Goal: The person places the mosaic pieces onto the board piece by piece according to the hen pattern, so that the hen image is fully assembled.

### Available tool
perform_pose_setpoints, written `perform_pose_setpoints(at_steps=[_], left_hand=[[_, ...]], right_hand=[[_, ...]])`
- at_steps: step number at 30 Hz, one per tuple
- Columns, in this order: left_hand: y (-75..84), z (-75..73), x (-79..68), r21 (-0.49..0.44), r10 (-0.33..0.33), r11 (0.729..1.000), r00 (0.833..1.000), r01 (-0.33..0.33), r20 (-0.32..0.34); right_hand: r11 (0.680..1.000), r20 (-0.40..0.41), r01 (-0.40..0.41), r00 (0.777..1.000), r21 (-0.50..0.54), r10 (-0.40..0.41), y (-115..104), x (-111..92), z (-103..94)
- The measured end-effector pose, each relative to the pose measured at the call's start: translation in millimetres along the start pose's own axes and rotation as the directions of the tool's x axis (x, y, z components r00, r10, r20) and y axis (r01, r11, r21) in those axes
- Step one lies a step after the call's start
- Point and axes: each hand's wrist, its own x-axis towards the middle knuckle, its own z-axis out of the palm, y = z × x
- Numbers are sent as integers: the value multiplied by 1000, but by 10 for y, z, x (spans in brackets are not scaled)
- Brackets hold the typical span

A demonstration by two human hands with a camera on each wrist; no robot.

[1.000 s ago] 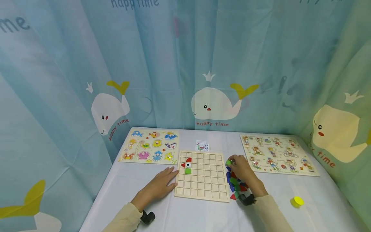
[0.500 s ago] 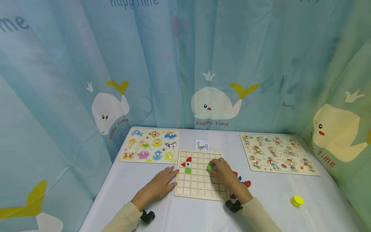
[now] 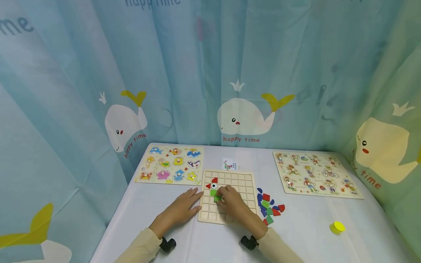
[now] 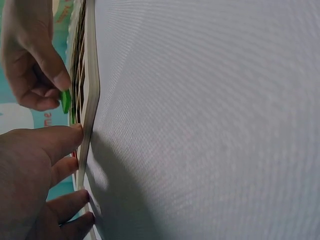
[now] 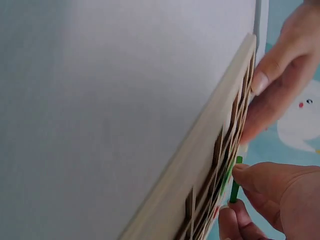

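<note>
A wooden grid board [image 3: 241, 182] lies on the table. Several pieces sit in its upper left cells: a red quarter-round [image 3: 214, 180], a red triangle [image 3: 208, 186], a white piece with an eye [image 3: 214, 186] and a green square [image 3: 213, 192]. My right hand [image 3: 235, 205] pinches a green block [image 3: 217, 199] between thumb and fingers just below that square; in the right wrist view the block [image 5: 236, 182] stands on edge close over the board. My left hand [image 3: 180, 207] rests at the board's left edge, fingers extended, fingertips touching the rim.
Loose blue, red and green blocks [image 3: 266, 197] lie in a heap right of the board. Behind it is a small pattern card [image 3: 229, 164]. Picture puzzles stand at the back left [image 3: 170, 166] and back right [image 3: 315, 175]. A yellow cylinder [image 3: 337, 227] stands at right.
My right hand has carried the green block from the loose heap leftward across the board to the cells below the green square. The left hand has stayed at the board's edge.
</note>
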Motion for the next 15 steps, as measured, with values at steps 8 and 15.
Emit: perform_pose_setpoints(at_steps=[8, 15], left_hand=[[-6, 9, 4, 10, 2, 1000, 1000, -2, -2], [-19, 11, 7, 14, 9, 1000, 1000, -9, -7]], right_hand=[[1000, 31, -5, 1000, 13, 4, -118, 18, 51], [1000, 31, 8, 999, -9, -8, -144, 23, 80]])
